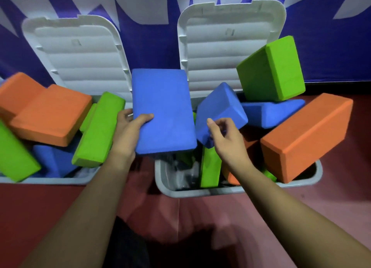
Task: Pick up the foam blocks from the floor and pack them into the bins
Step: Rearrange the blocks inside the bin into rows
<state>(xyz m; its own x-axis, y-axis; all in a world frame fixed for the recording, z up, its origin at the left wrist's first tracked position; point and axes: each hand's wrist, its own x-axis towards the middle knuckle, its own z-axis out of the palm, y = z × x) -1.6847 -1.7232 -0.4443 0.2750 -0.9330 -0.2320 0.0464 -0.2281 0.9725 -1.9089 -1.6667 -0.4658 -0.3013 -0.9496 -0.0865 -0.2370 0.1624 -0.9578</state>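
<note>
My left hand [128, 131] grips the near left edge of a flat blue foam block [163, 111], thumb on top, and holds it over the gap between two grey bins. My right hand [224, 137] is at the lower corner of a second blue block [219, 112], which is tilted over the right bin [202, 193]; its fingers are loosely curled and whether they hold the block is unclear. The left bin [50, 180] is piled with orange [48, 115], green [99, 130] and blue blocks. The right bin holds green [271, 69], orange [307, 137] and blue [269, 113] blocks.
Both bins' white lids [78, 54] [228, 40] stand open against a blue and white banner wall. Red floor [30, 211] lies in front of the bins and to their right. Blocks stick out above both rims.
</note>
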